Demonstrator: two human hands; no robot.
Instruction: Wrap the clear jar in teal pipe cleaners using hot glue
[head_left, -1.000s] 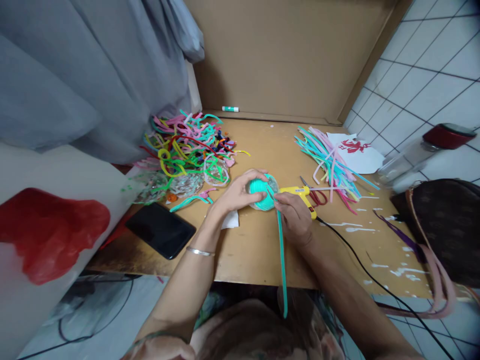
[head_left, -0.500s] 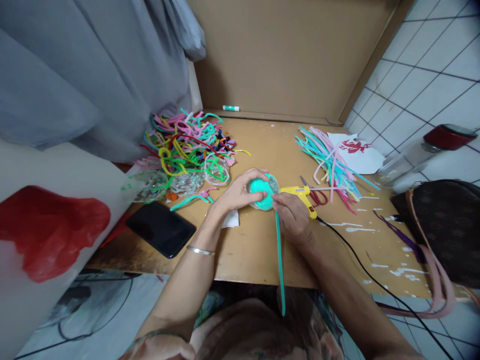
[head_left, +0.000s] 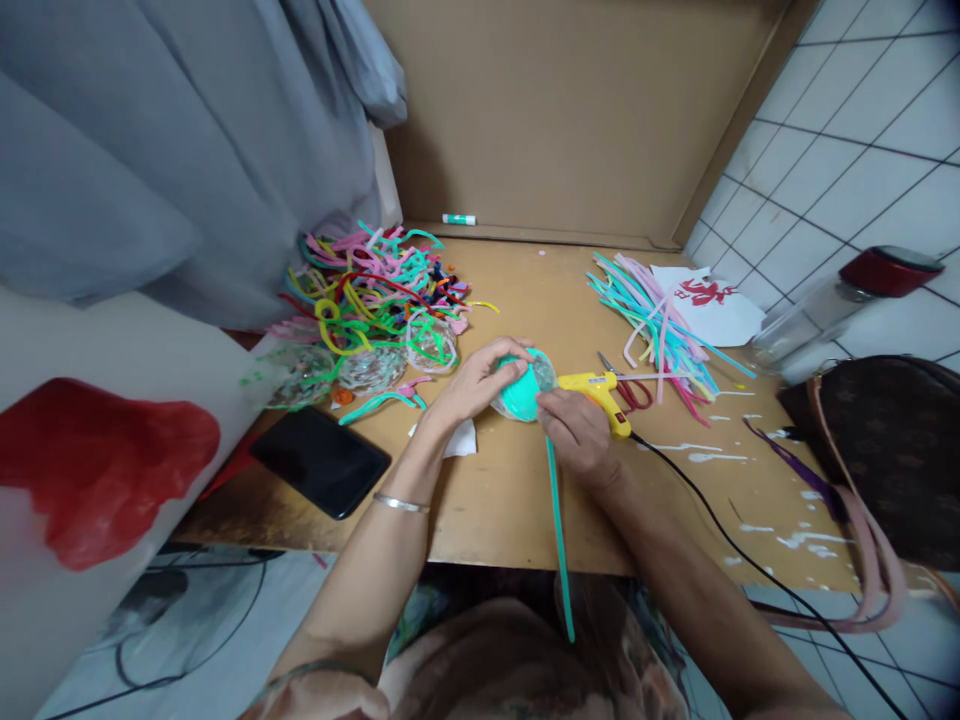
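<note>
My left hand [head_left: 474, 385] grips a small round clear container wrapped in teal strip [head_left: 523, 390] near the middle of the wooden table [head_left: 525, 500]. My right hand [head_left: 575, 432] pinches the long teal strip [head_left: 559, 540] right where it meets the container. The strip's free end hangs down over the table's front edge towards my lap. A yellow glue gun [head_left: 596, 392] lies just right of my right hand.
A tangled heap of coloured strips [head_left: 375, 285] lies at the back left, a straighter bundle [head_left: 660, 325] at the back right beside scissors [head_left: 630, 385]. A black phone [head_left: 321, 460] sits front left. A brown bag [head_left: 885, 450] and a red-lidded jar [head_left: 832, 310] stand at the right.
My right hand has slid a little left and down along the strip, and the container has tilted slightly under my left hand. Everything else is unmoved.
</note>
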